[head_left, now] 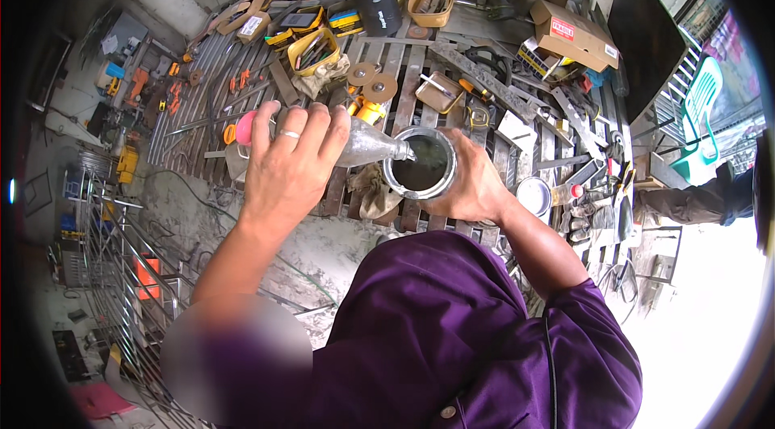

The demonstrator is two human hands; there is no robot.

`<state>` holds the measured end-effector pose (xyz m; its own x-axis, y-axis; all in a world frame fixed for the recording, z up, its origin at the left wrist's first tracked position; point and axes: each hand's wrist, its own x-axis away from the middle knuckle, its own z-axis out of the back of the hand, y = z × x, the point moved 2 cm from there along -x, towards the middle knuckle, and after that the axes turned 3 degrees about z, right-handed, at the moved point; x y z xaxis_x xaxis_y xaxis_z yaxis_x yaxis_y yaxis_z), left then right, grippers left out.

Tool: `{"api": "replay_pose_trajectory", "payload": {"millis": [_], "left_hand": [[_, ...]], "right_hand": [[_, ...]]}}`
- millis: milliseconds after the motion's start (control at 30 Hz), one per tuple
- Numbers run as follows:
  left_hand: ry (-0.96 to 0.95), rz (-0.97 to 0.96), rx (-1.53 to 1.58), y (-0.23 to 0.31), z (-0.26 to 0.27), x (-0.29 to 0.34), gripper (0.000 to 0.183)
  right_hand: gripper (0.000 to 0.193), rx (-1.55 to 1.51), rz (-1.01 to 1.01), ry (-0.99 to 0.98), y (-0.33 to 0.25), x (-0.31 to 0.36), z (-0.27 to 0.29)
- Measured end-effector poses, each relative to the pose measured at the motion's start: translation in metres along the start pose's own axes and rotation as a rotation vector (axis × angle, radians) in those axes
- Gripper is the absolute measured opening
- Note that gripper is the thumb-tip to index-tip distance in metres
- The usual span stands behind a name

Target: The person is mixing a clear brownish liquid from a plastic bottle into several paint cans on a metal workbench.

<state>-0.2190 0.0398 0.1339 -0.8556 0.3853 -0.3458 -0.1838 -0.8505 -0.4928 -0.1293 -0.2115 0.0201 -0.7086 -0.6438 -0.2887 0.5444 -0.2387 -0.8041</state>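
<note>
My left hand (295,150) grips a clear bottle (365,150), tilted so that its neck points right. The bottle's mouth lies at the rim of an open metal can (394,184), and what looks like clear liquid is at its lip. My right hand (472,183) is wrapped round the can's right side, holding it with its opening facing up. Dark contents (421,169) show inside; what they are I cannot make out. A pink and orange round piece (242,129) shows beside my left fingers, and whether it belongs to the bottle is unclear.
A slatted workbench (404,82) carries grinding discs (379,85), a yellow basket of tools (313,51), a black jug (375,0), a cardboard box (575,32) and a round white lid (534,196). Metal railings (121,267) stand at left. A green chair (701,118) and another person's leg (686,199) are at right.
</note>
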Motion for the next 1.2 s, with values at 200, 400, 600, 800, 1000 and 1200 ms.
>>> {"api": "replay_pose_trajectory", "payload": {"millis": [200,400,600,800,1000,1200], "left_hand": [[0.088,-0.060,-0.101,0.003,0.006,-0.007,0.037],[0.130,-0.104,-0.155,0.005,0.005,-0.009,0.037],[0.166,-0.144,-0.192,0.009,0.011,-0.015,0.037],[0.186,-0.195,-0.248,0.013,0.018,-0.020,0.038],[0.249,-0.232,-0.307,0.021,0.022,-0.023,0.036],[0.310,-0.314,-0.388,0.028,0.022,-0.026,0.033]], "right_hand": [[0.091,0.007,-0.010,0.014,0.000,0.002,0.000],[0.092,0.006,0.003,0.036,0.003,0.004,-0.001],[0.096,-0.015,-0.016,0.032,0.008,0.007,-0.002],[0.095,-0.034,-0.027,0.034,0.006,0.008,-0.003],[0.097,-0.044,-0.068,0.046,0.007,0.011,-0.003],[0.097,-0.045,-0.100,0.054,0.005,0.013,-0.002]]}}
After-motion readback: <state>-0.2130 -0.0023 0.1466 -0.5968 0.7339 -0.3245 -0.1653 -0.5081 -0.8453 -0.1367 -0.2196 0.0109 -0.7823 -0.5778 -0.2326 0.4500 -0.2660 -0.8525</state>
